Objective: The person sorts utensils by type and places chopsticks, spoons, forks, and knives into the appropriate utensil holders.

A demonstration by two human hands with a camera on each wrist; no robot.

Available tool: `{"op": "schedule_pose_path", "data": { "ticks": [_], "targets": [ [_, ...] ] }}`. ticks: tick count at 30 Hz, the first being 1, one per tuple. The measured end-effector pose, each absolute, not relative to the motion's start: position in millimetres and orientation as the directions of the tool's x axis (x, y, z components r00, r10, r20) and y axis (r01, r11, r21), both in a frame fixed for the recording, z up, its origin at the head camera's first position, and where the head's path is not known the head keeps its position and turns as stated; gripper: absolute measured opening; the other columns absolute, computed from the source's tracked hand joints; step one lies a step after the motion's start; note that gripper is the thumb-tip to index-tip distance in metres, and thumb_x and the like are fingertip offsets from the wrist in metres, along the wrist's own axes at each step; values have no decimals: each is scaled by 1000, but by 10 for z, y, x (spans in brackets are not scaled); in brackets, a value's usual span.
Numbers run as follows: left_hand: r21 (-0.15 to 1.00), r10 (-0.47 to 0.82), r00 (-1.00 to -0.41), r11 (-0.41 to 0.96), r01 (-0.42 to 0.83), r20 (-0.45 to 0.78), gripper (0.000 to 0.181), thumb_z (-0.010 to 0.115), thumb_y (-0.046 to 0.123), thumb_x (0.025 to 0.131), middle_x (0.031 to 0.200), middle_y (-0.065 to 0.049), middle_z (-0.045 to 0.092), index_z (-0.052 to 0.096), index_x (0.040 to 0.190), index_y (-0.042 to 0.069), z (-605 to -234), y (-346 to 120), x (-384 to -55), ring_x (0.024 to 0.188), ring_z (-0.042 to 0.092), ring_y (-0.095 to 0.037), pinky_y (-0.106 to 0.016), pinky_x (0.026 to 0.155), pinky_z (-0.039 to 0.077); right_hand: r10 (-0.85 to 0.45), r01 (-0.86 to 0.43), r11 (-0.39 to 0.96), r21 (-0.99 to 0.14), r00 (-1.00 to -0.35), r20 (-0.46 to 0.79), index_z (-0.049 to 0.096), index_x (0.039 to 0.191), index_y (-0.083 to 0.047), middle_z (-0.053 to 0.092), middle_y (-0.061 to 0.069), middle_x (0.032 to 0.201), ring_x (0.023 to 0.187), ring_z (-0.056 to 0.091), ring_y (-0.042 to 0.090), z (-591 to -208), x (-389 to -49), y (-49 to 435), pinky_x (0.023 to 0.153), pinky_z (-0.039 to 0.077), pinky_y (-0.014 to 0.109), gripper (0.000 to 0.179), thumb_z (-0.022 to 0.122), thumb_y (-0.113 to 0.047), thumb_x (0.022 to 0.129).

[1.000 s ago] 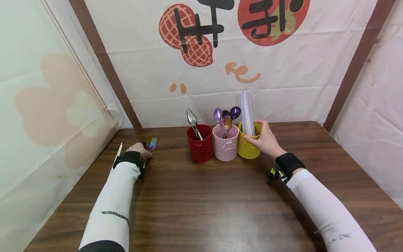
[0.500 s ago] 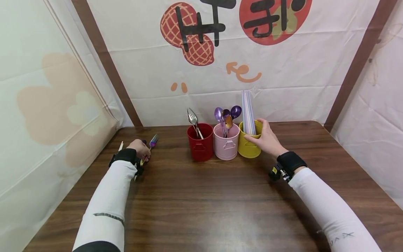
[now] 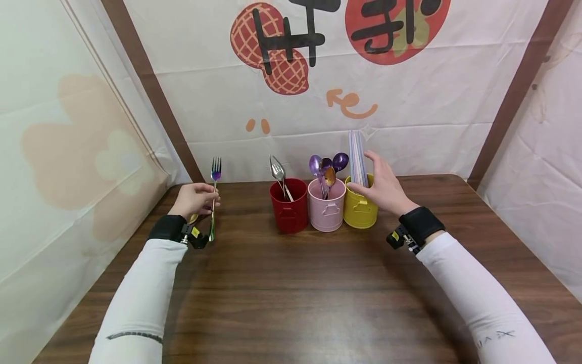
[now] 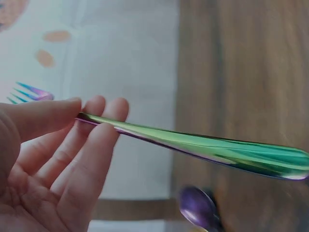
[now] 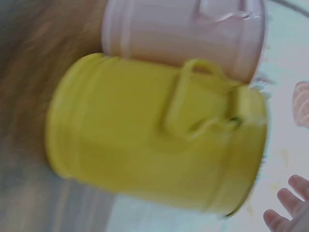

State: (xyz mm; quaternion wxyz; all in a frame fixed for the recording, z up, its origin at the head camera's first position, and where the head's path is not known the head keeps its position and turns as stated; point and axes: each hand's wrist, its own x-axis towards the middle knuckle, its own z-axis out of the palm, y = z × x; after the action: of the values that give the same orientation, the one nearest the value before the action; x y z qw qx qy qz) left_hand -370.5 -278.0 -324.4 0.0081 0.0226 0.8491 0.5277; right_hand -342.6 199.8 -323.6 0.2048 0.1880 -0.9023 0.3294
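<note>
My left hand (image 3: 193, 199) pinches a rainbow-coloured fork (image 3: 215, 172), tines up, above the left part of the table. In the left wrist view, thumb and fingers hold the middle of its green-purple handle (image 4: 207, 147). A purple spoon (image 4: 199, 208) lies below that hand, mostly hidden from the head view. My right hand (image 3: 386, 189) is at the top of the yellow bucket (image 3: 360, 212), thumb and fingers spread apart around its upper right side. A bundle of thin pastel-striped sticks (image 3: 357, 159) stands in that bucket. Only fingertips (image 5: 289, 200) show in the right wrist view, off the rim.
Left of the yellow bucket stand a pink bucket (image 3: 325, 215) with several purple and gold spoons (image 3: 330, 177) and a red bucket (image 3: 289, 215) with silver forks (image 3: 278, 172). All stand near the back edge of the brown table (image 3: 291, 283), before a white printed sheet (image 3: 218, 101).
My left hand has raised the fork from the table and turned it upright. My right hand has lifted slightly from the yellow bucket's rim, its fingers spreading.
</note>
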Motion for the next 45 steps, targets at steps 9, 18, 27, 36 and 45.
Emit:
{"op": "schedule_pose_path", "data": {
  "ticks": [9, 18, 27, 36, 45],
  "targets": [
    [983, 12, -983, 8, 181, 181, 10, 64, 4, 93, 83, 4, 72, 61, 103, 3, -2877, -2418, -3562, 75, 70, -10, -22, 57, 55, -394, -650, 670, -359, -721, 570, 27, 145, -2, 38, 23, 143, 129, 38, 36, -3078, -3408, 1558, 107, 33, 50, 89, 78, -37, 82],
    [903, -45, -923, -197, 382, 381, 9, 70, 5, 89, 90, -5, 74, 68, 98, 3, -2708, -1972, -3417, 85, 71, -14, -23, 66, 55, -491, -667, 657, -352, -732, 472, 27, 148, -2, 39, 18, 146, 131, 38, 32, -3220, -3383, 1105, 107, 34, 46, 86, 71, -44, 86],
    [827, -56, -885, -333, 453, 462, 9, 67, -2, 89, 94, -8, 73, 68, 98, 2, -2737, -1701, -3388, 88, 71, -17, -25, 70, 56, -502, -627, 722, -291, -765, 404, 32, 146, -4, 42, 13, 145, 131, 40, 29, -3444, -3481, 899, 109, 32, 41, 83, 64, -54, 88],
    [828, -52, -890, -347, 441, 452, 9, 64, -3, 91, 94, -6, 74, 65, 94, 6, -2895, -1516, -3429, 91, 70, -18, -25, 69, 56, -415, -526, 812, -252, -825, 383, 35, 145, -7, 53, 11, 136, 124, 45, 29, -3513, -3487, 800, 101, 39, 43, 82, 56, -63, 89],
    [880, -7, -912, -258, 398, 410, 10, 63, -2, 92, 95, -4, 73, 63, 93, 8, -3121, -1444, -3501, 92, 69, -17, -31, 75, 56, -269, -401, 850, -342, -888, 371, 35, 144, -13, 57, 5, 130, 116, 50, 26, -3510, -3499, 694, 88, 46, 43, 87, 58, -70, 83]
  ]
}}
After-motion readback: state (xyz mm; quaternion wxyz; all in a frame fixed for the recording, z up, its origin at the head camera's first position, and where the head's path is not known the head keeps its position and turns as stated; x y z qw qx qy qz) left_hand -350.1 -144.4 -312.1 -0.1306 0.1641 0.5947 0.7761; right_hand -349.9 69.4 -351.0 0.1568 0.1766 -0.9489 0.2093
